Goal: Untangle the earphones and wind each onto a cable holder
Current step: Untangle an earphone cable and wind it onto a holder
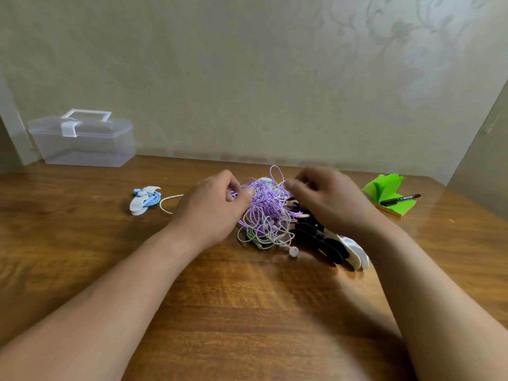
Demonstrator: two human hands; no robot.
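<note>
Both forearms reach in from the bottom edge across the wooden table (247,312), with bare wood between them. Just under my right wrist lies a heap of cable holders (331,250), black ones with a couple of white ones at its near end. A white earbud (293,251) rests on the wood just short of my grip, trailing out of the tangle of earphones (265,215). The tangle sits between my two hands: mostly purple cord, with white and green strands low on its near side.

My left hand (211,207) pinches purple strands on the tangle's left side, thumb pressed toward curled fingers. My right hand (332,199) hovers curled over the tangle's right side; it is blurred, and I cannot tell whether its fingers hold any cord.

Left of my left hand a loose white cable (167,203) curves on the table, and beyond it a blue earphone (152,200) is wound on a white holder (137,207). Right of my right hand lies a green notepad (387,188) with a black marker (400,199) on it. Farthest off, well left of my grip, a clear plastic box (82,144) stands against the wall (247,78).
</note>
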